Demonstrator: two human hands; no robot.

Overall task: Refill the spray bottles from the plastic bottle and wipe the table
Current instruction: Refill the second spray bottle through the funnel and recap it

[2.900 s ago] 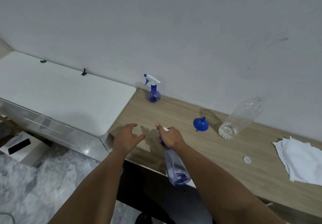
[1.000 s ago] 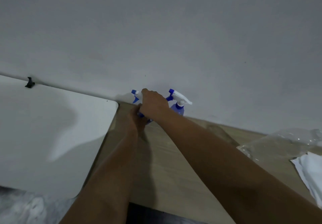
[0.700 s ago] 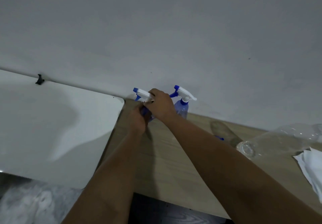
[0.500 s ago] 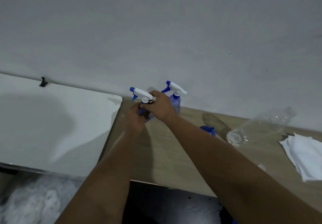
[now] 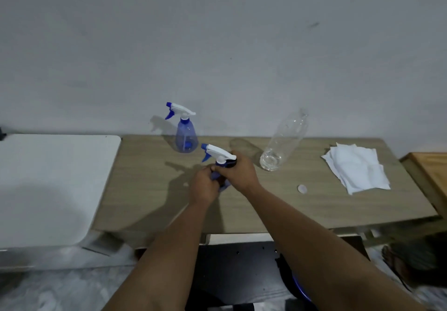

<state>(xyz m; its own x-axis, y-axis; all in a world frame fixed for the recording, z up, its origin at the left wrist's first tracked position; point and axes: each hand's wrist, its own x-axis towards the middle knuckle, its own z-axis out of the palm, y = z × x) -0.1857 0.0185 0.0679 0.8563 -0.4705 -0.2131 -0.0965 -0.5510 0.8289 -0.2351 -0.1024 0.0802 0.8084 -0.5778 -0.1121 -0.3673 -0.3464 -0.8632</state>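
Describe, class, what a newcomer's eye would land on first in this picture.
First, the two hands meeting at mid-table: the left hand and right hand both grip a blue spray bottle. Behind it a second spray bottle stands by the wall, with a clear plastic bottle and white cloths to the right.

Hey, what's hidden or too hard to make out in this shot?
Head view only:
- Held spray bottle: body covered by the left hand and right hand, so fill level unknown.
- Plastic bottle: mouth blurs into the wall.
- White disc: too small to identify.
- Wooden piece: cut off by the right edge.
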